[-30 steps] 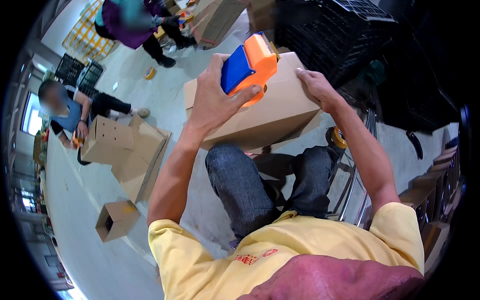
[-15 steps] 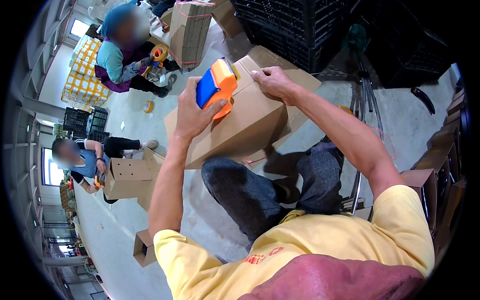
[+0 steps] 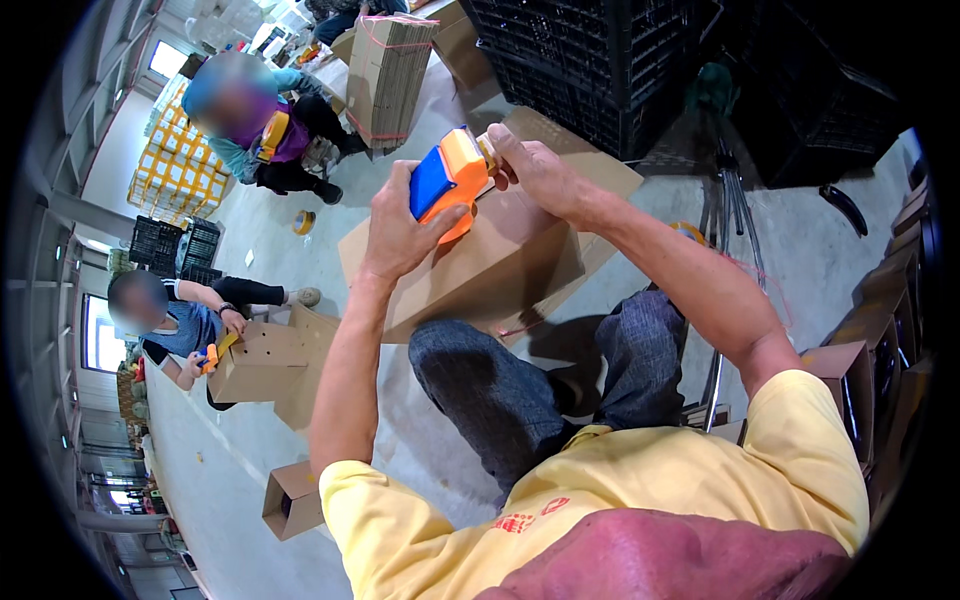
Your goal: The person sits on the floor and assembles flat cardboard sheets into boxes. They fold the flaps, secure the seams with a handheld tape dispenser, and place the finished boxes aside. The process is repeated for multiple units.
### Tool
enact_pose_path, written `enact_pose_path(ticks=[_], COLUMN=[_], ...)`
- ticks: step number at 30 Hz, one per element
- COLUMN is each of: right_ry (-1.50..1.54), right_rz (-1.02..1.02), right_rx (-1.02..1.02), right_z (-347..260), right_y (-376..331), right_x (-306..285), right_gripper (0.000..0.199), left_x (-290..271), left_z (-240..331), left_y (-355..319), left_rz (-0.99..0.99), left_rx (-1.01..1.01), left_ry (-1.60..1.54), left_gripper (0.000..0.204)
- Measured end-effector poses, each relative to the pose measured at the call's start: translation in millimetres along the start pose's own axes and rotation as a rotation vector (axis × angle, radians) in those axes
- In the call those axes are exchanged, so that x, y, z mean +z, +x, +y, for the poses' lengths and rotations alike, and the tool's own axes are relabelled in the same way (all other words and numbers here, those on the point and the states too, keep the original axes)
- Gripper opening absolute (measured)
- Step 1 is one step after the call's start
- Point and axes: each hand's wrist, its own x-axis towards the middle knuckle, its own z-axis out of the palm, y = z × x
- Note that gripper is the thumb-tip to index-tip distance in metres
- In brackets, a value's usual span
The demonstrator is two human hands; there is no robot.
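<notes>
A blue and orange tape dispenser [image 3: 452, 182] is gripped in my left hand [image 3: 398, 228], raised over a brown cardboard box [image 3: 480, 262]. The fingers of my right hand [image 3: 535, 175] are pinched together at the dispenser's front end, on a short piece of tape [image 3: 487, 147]. The fingertips partly hide this tape. Beneath my hands the box lies in front of my knees, with its flaps spread at the far side.
Black plastic crates [image 3: 590, 60] stand beyond the box. A strapped bundle of flat cardboard [image 3: 388, 80] is at the far left of them. Two co-workers sit at left, one taping a box [image 3: 262, 362]. Metal poles [image 3: 738, 200] and a black curved object [image 3: 845, 208] lie at right.
My right hand has come off the box top and up to the dispenser's front. The dispenser has shifted slightly right and nearer, and the box has shifted a little.
</notes>
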Motion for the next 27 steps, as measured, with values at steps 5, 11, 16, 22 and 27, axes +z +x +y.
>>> enact_pose_path(ticks=[5,11,16,22,27], right_ry=[0.071,0.089,0.234,0.314,0.250], right_rz=[-0.069,-0.017,-0.012,-0.018,0.128], right_rx=[-0.024,-0.098,-0.034,-0.058,-0.167], right_z=[-4,0,2,25,27], right_y=[5,7,13,22,22], right_x=[1,7,10,7,8], right_gripper=[0.060,0.052,0.043,0.034,0.034], left_x=[-1,0,0,0,-2], left_z=[0,2,3,6,11], left_y=[1,-1,1,4,9], left_rz=[0.008,0.015,0.005,-0.025,-0.066], left_rx=[0.016,0.012,0.004,-0.009,0.138], left_ry=[0.000,-0.002,0.020,0.051,0.104], left_gripper=[0.060,0.063,0.068,0.062,0.075])
